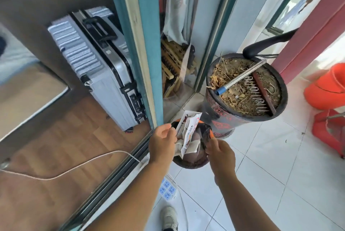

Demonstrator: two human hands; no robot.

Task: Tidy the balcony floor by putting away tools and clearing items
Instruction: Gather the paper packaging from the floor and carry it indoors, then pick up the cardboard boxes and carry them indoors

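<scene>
Suitcase [97, 66] stands indoors at left. Left hand [162, 143] pinches a wrapper [188, 133] over a small bin [190, 161], seemingly to drop it in. Right hand [221, 153] grips the bin's black liner [206, 133], perhaps holding it open. Soil-filled pot [244, 90] stands beyond.

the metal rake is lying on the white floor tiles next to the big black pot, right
Not quite. In the head view the metal rake lies on the dry soil inside the big black pot, its handle resting across the rim, not on the floor tiles.
</scene>
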